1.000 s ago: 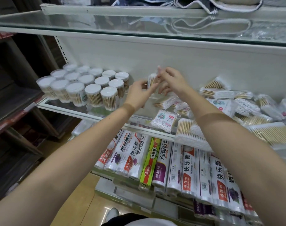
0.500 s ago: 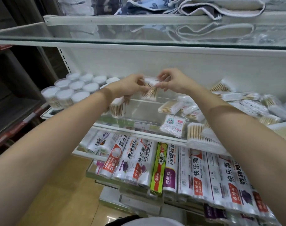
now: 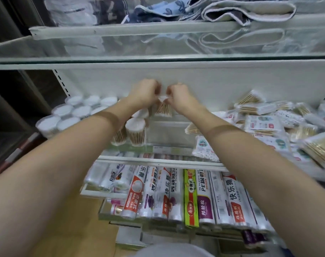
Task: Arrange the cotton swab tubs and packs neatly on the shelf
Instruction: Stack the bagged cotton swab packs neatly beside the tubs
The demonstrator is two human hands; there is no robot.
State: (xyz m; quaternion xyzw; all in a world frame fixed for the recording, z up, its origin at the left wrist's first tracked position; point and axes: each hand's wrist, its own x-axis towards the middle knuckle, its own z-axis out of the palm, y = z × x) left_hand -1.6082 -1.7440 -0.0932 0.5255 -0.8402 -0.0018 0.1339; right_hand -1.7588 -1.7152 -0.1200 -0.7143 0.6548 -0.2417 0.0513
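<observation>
Hanging between both hands at the far middle of the glass shelf, a small swab pack is being pinched at its top by the left hand and right hand, both grips clamped on it. White-lidded tubs are standing left; loose packs are lying right.
</observation>
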